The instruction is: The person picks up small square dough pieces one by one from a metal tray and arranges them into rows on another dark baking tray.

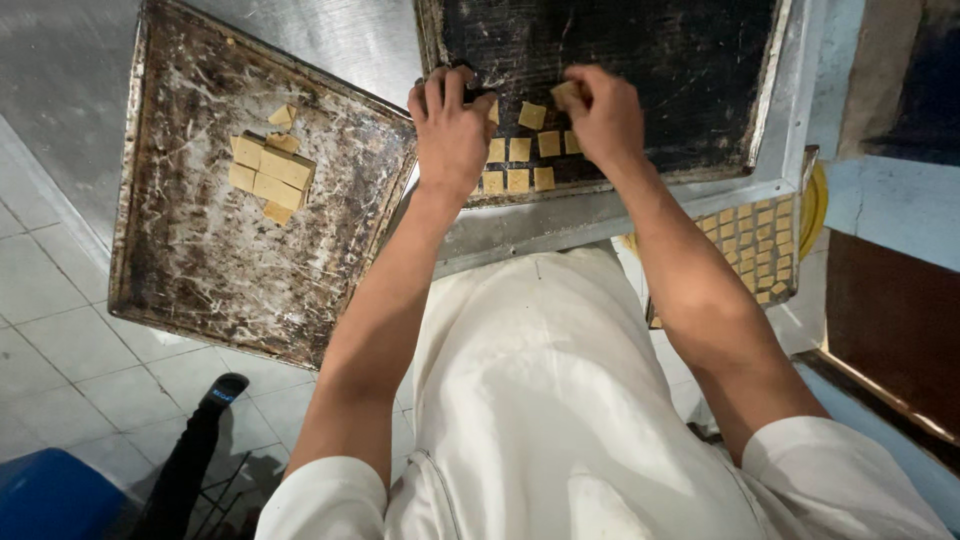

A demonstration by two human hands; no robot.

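Apron (560,400): closest to us, white, filling the bottom of the view between our two forearms.
Floor (70,370): pale tiles at lower left, with a blue bin (50,495) in the corner.
Stack (755,250): a lower tray of many small tan squares, down by our right elbow, partly hidden by the arm.
Worn tray (200,260): on the steel table to our left, tilted; a loose cluster of tan dough pieces (270,175) lies near its far side, well apart from both hands.
Left hand (450,130): resting on the near edge of the dark tray (650,60), fingers curled downward. What they hold, if anything, we cannot tell — the knuckles hide it.
Squares (520,165): small dough squares in short rows on the dark tray, just between our hands.
Right hand (603,115): fingers pinched closed on one square (567,92), lifted slightly above the rows.
Risk: the pinched square looks soft — squeezing too hard could dent it, and setting it down crooked could crowd its neighbours so they touch.
Risk: our left hand sits right beside the rows; a careless slide could smear them.
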